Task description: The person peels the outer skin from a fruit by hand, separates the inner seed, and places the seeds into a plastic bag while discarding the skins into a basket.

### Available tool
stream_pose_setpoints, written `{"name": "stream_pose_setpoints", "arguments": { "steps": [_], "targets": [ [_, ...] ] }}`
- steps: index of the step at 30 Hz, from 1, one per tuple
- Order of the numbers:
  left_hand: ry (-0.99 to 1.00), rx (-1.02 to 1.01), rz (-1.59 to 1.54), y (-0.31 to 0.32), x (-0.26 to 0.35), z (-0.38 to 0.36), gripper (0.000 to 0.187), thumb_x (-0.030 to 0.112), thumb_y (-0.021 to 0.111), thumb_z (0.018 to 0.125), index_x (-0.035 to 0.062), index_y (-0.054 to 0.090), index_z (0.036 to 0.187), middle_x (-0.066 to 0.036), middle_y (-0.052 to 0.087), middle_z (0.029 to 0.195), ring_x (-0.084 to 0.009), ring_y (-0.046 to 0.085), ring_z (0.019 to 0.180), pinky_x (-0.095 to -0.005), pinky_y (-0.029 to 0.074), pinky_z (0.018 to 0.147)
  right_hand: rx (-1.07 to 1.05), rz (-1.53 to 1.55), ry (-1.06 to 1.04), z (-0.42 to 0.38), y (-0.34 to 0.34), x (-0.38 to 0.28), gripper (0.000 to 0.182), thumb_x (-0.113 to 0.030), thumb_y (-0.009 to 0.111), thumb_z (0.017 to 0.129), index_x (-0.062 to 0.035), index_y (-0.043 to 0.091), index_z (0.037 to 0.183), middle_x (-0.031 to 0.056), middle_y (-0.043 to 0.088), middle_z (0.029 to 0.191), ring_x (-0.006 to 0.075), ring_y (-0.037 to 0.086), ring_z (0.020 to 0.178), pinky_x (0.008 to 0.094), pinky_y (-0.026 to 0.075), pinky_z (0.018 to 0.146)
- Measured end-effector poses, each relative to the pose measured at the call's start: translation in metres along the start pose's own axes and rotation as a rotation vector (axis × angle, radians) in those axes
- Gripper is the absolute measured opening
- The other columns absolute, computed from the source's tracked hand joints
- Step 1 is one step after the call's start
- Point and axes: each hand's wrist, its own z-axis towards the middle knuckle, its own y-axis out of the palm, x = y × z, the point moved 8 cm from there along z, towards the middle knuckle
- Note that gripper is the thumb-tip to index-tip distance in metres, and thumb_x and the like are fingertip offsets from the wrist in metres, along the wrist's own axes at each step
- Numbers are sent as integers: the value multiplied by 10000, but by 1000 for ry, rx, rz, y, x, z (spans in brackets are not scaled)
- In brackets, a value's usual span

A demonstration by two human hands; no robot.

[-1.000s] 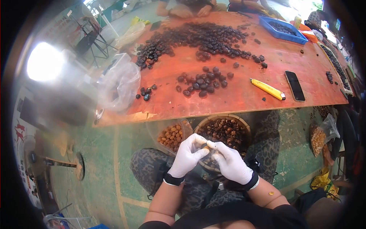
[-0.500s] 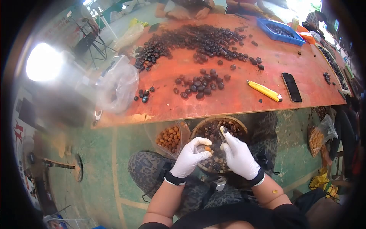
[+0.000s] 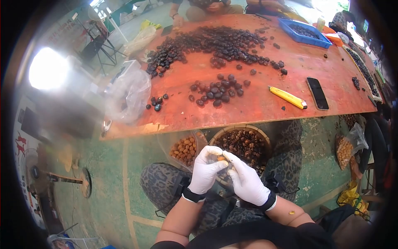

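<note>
My left hand (image 3: 206, 169), in a white glove, pinches a small orange-brown nut (image 3: 221, 158) between thumb and fingers. My right hand (image 3: 248, 181), gloved too, is closed with its fingertips against that nut; whatever it may hold is hidden. Both hands are above my lap, at the near edge of a round basket (image 3: 268, 140) filled with dark broken shells (image 3: 244, 145). Left of the basket, a clear plastic bag (image 3: 165, 145) holds several orange-brown nuts (image 3: 183, 150).
On the red table (image 3: 174, 114) lie a pile of dark nuts (image 3: 211, 39), a smaller cluster (image 3: 219, 90), a yellow utility knife (image 3: 287, 97), a phone (image 3: 317, 93) and a blue tray (image 3: 304, 35). Another person's hand (image 3: 178, 20) rests at the far edge.
My right hand has moved left and down from over the basket to meet the nut in my left hand. Across the table, a person's hands have moved apart.
</note>
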Motion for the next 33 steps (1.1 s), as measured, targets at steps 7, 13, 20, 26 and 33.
{"name": "stream_pose_setpoints", "arguments": {
  "steps": [7, 13, 20, 26, 33],
  "targets": [
    [93, 75, 120, -9, 6, 2, 236, -45, 695, 792, 36, 573, 977, -56, 602, 992, -145, 605, 876, -278, 500, 793, 60, 117, 31, 7, 6, 2, 372, 16, 482, 902, -23, 456, 1271, 234, 604, 1034, 377, 625, 943, 372, 506, 790],
    [-40, -30, 138, -1, 0, -2, 192, -38, 638, 848, 11, 574, 1022, -56, 615, 988, -114, 600, 871, -253, 510, 777, 136, 575, 264, 24, 0, 59, 286, -27, 428, 943, -40, 473, 1225, 7, 502, 725, 63, 449, 598, 221, 396, 540],
    [-106, 24, -61, -14, -13, 3, 270, 52, 662, 862, 23, 567, 1113, -90, 620, 1106, -190, 624, 972, -301, 513, 854, 18, 343, 268, 7, -16, 47, 405, -1, 480, 917, 2, 461, 1322, 58, 598, 841, 126, 577, 745, 263, 479, 705],
    [-79, 70, -182, -14, -16, 3, 284, -40, 640, 846, 34, 554, 1106, -72, 605, 1102, -168, 592, 1002, -293, 487, 899, 7, 126, 156, -2, 3, 22, 538, -7, 520, 885, -68, 370, 1398, 244, 620, 1015, 400, 630, 901, 410, 511, 781],
    [-35, 55, -217, -14, -16, 3, 288, -93, 651, 807, 55, 546, 1031, -49, 585, 1077, -145, 578, 994, -277, 476, 901, 38, 38, -9, 7, 5, 8, 549, 5, 517, 878, -63, 368, 1401, 263, 580, 1135, 399, 608, 993, 411, 511, 821]
  ]
}}
